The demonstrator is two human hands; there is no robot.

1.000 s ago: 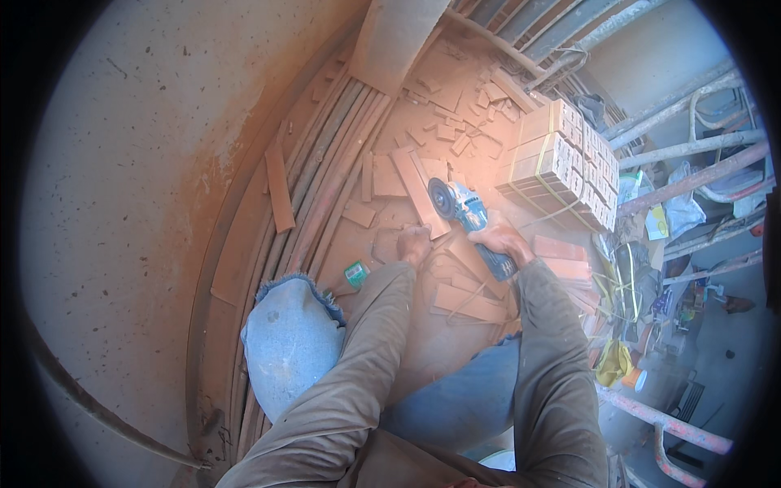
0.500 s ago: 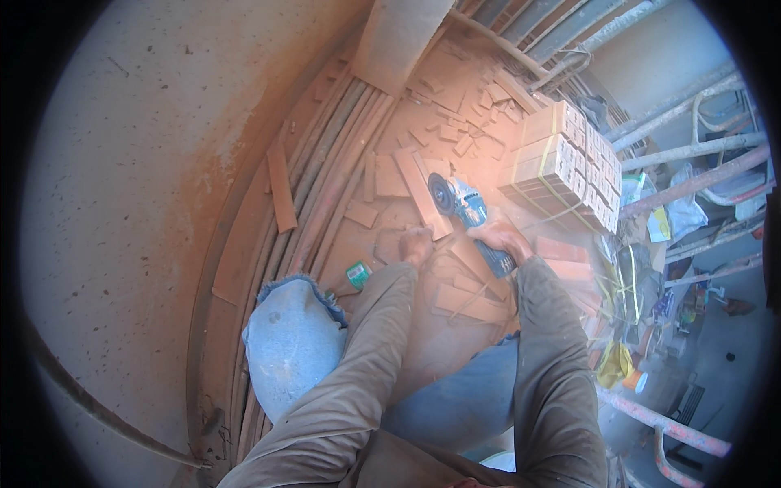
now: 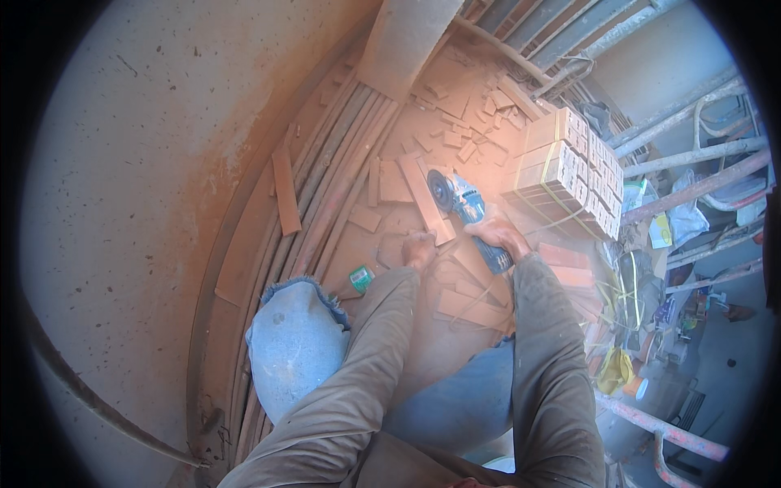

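My right hand (image 3: 502,234) is wrapped round the body of a blue angle grinder (image 3: 467,203). Its dark round disc (image 3: 440,190) stands on edge beside a long reddish-brown tile strip (image 3: 426,200). At the near end of that strip my left hand (image 3: 417,250) is closed, gripping it low down; the fingertips are partly hidden. Whether the disc touches the strip, I cannot tell. More flat tile strips (image 3: 472,307) lie between my forearms, under a thin cord. A small green-labelled container (image 3: 361,278) sits left of my left wrist.
Strapped stacks of tiles (image 3: 561,172) stand at the right. Broken tile pieces (image 3: 468,134) litter the dusty floor ahead. Long poles (image 3: 325,195) lie along the left wall (image 3: 138,203). Scaffold tubes (image 3: 700,154) and a yellow bag (image 3: 616,370) are at the right.
The view has shifted slightly, so the scene sits a little lower. Both hands keep their holds, and the grinder stays by the strip with little visible movement.
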